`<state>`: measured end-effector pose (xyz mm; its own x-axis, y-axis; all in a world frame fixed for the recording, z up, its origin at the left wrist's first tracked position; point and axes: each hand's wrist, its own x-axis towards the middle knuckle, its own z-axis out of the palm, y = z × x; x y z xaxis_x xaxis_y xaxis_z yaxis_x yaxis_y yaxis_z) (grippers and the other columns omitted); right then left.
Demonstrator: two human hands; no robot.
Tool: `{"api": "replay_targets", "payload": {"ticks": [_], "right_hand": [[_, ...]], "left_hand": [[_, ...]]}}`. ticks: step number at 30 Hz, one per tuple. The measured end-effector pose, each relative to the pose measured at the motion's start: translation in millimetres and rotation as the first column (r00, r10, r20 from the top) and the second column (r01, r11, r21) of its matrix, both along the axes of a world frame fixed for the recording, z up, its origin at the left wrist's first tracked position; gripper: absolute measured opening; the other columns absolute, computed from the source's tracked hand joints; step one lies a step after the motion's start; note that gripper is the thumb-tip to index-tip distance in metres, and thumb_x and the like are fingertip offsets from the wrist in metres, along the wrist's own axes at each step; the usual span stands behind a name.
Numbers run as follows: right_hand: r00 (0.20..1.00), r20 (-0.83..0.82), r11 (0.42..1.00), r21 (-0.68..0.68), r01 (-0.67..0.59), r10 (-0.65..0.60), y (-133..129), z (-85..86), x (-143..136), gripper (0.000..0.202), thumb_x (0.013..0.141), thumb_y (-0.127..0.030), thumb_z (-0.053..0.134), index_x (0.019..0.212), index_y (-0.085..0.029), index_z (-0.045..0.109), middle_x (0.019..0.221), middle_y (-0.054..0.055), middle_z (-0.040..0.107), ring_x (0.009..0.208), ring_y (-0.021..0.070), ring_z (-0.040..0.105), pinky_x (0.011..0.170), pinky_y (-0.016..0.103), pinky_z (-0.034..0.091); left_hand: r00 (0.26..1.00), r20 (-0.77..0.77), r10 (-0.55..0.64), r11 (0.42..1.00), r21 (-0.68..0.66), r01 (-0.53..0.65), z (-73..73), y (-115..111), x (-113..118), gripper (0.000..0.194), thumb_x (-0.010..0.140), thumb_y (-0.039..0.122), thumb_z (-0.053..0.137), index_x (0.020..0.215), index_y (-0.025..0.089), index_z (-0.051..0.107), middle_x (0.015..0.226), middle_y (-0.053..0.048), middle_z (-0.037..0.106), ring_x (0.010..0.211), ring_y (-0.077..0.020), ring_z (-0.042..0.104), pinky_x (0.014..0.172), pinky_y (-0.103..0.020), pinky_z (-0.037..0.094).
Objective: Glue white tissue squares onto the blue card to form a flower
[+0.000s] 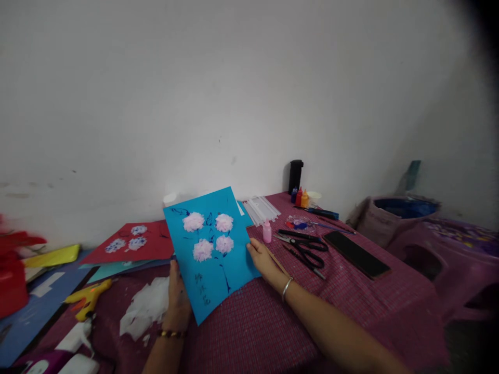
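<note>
A blue sheet (210, 275) with four pale pink-white fluffy flowers, dark blue painted stems and some dark writing is held up, tilted, above the table. My left hand (177, 293) grips its lower left edge, with the fingers partly hidden by the sheet. At the right edge, my right hand (263, 259) pinches the sheet between thumb and fingers. A small pink bottle (267, 231) stands just beyond my right hand. White crumpled tissue (146, 307) lies left of my left hand.
On the checked cloth (249, 332) lie scissors (306, 245), a phone (356, 254) and brushes. Paint bottles (299, 197) and a black flask (295, 176) stand behind. A red flower sheet (156, 241) and yellow glue gun (89, 300) are left. Stools (460, 265) stand right.
</note>
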<state>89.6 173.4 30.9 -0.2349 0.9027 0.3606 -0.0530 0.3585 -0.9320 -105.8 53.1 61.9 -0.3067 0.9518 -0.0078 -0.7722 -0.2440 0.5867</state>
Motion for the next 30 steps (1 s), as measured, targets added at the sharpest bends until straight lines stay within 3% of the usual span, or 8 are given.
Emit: {"api": "replay_targets", "payload": {"ticks": [7,16,25,30], "right_hand": [[1.000,-0.007,1.000,-0.003,-0.003,0.003,0,1.1,-1,0.023,0.078,-0.042,0.047,0.072,-0.020,0.048,0.065,-0.002,0.044,0.062,0.0141,0.039,0.058,0.025,0.036],[1.000,-0.003,1.000,-0.007,-0.002,0.002,1,0.1,0,0.024,0.078,-0.044,0.046,0.072,-0.020,0.048,0.065,-0.002,0.043,0.062,0.0143,0.038,0.058,0.025,0.035],[1.000,-0.006,1.000,-0.001,-0.001,0.001,0,-1.3,-1,0.023,0.079,-0.042,0.046,0.071,-0.020,0.046,0.065,-0.003,0.040,0.060,0.0131,0.036,0.056,0.025,0.033],[1.000,-0.015,1.000,-0.012,-0.002,0.002,0,-0.7,-1,0.024,0.078,-0.043,0.047,0.068,-0.021,0.043,0.064,-0.004,0.038,0.059,0.0126,0.034,0.055,0.024,0.031]], "left_hand": [[1.000,-0.010,0.015,0.999,-0.040,-0.015,7.9,-3,7,0.061,0.091,0.053,0.042,0.144,0.025,0.031,0.128,-0.008,0.059,0.125,-0.0276,0.048,0.111,-0.045,0.030],[1.000,-0.019,0.013,1.000,-0.008,-0.014,-2.7,1,-2,0.060,0.091,0.050,0.044,0.143,0.023,0.034,0.123,-0.009,0.063,0.124,-0.0280,0.049,0.112,-0.045,0.030],[0.997,-0.064,0.031,0.998,-0.056,-0.035,1.8,-1,-1,0.054,0.093,0.050,0.037,0.142,0.025,0.038,0.125,-0.007,0.062,0.122,-0.0264,0.051,0.112,-0.043,0.031],[0.999,-0.002,-0.040,0.999,0.023,0.040,3.3,-2,-1,0.055,0.094,0.046,0.038,0.144,0.026,0.031,0.130,-0.006,0.058,0.123,-0.0252,0.050,0.113,-0.040,0.029]]}}
